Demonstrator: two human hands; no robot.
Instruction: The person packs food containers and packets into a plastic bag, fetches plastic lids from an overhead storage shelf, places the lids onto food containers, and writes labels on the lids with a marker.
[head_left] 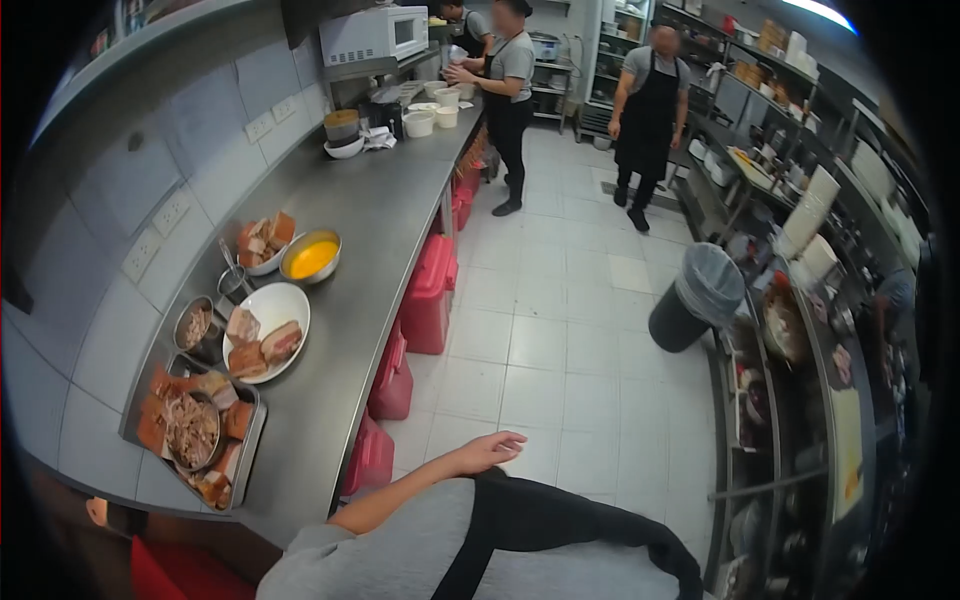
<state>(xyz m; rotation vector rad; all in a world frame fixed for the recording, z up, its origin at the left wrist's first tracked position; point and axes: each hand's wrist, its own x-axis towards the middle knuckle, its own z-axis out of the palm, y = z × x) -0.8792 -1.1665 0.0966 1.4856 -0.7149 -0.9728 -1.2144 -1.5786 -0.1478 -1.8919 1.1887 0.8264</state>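
My left hand (492,453) is held in front of my body, over the tiled floor, fingers loosely stretched out and holding nothing. It touches nothing and is nearest to the front edge of the steel counter (350,380). My right hand is out of view. On the counter to my left, a metal tray (243,462) holds browned meat pieces and a bowl of shredded meat (192,430). Beyond it are a white plate (298,300) with several meat pieces, a metal bowl of yellow liquid (311,258) and a bowl of meat chunks (266,243).
Red bins (430,300) stand under the counter. A lined trash bin (690,305) stands on the floor ahead right, beside loaded shelves (790,400). One person (650,110) stands in the aisle; another (510,90) works at the counter's far end, near a microwave (375,35), with a third beyond.
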